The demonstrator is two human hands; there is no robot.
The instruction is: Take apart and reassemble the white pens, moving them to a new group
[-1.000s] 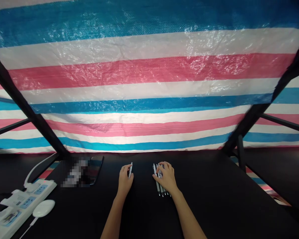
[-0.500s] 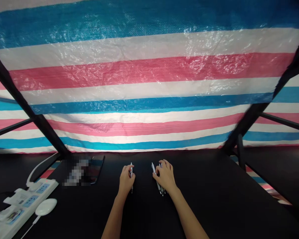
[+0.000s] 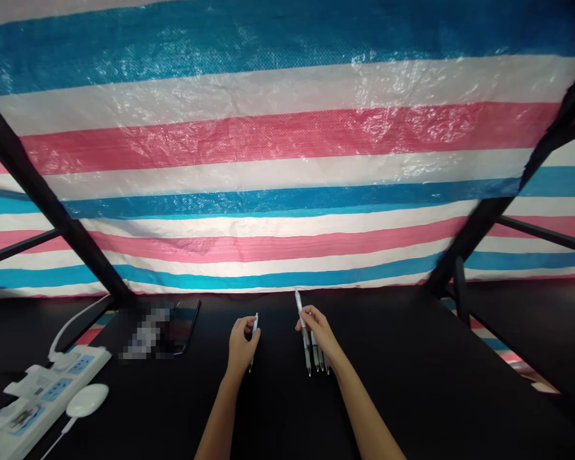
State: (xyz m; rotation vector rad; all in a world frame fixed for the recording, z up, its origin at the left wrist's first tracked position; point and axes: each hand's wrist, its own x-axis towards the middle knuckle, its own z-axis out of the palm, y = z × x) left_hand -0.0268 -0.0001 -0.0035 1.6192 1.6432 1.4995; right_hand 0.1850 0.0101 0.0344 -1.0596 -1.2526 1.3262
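Note:
My left hand (image 3: 243, 340) pinches a white pen (image 3: 255, 323) between thumb and fingers, its top pointing away from me and its tip showing below the palm. To the right, my right hand (image 3: 317, 329) is closed on another white pen (image 3: 299, 300), whose upper end is raised toward the back edge of the black table. Beneath and beside that hand lie several more pens (image 3: 317, 358) side by side, tips toward me. The fingers and palm cover their upper parts.
On the left are a white power strip (image 3: 52, 393) with plugs in it and a white round puck (image 3: 88, 400) on a cable. A dark flat device (image 3: 191, 329) with a blurred-out patch lies behind them. Black frame bars (image 3: 84, 246) and a striped sheet (image 3: 287, 239) enclose the table (image 3: 412, 383).
My right hand has drawn one pen up and away from the bunch, its top now higher. The other pens lie more spread out. My left hand's pen tilts slightly more to the right.

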